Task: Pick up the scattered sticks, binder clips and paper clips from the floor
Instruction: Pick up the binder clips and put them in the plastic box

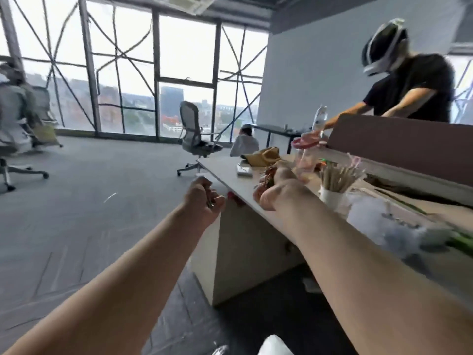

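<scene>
Red clips [268, 179] fill the person's right hand [275, 190], which is closed around them above the desk [230, 172], near its front edge. The left hand [203, 201] is a fist on something small and metallic, just off that edge. A white cup [331, 197] of upright sticks [337, 176] stands further along the desk, nearer the right hand, so that hand probably unloads first.
</scene>
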`<state>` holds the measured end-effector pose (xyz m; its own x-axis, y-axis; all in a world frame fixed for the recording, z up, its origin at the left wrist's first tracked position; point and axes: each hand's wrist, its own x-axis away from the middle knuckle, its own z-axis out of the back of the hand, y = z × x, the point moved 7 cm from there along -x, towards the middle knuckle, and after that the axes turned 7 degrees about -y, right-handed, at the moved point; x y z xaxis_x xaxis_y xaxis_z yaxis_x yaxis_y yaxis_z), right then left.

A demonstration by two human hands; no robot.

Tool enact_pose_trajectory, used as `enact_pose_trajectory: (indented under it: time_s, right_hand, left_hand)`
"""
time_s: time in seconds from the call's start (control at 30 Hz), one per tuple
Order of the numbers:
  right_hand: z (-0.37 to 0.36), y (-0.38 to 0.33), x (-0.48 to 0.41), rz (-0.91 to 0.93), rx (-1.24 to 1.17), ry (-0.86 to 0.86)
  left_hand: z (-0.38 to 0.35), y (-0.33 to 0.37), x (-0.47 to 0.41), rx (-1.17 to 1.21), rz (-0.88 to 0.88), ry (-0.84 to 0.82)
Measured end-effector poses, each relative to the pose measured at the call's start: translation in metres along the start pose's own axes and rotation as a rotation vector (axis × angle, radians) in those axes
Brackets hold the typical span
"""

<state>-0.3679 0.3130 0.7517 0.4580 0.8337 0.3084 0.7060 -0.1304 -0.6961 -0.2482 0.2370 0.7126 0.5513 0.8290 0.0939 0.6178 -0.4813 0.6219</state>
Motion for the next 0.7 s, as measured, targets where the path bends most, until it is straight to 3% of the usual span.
enact_pose_trajectory:
  time_s: [0.23,0.43,0.7]
  right_hand:
    - [0.084,-0.141,0.046,0.139,-0.084,0.071]
    - [0.203,-0.228,0.021,0.285,-0.136,0.234]
    - [0.294,-0.285,-0.033,0.304,-0.183,0.331]
  left_hand:
    - [-0.132,-0.082,0.007,-0.091,0.101,-0.143]
    - [-0.206,-0.178,-0.065,-0.193,0.162,-0.323]
    - [-0.304,-0.276,-0.130,-0.173,0.150,-0.450]
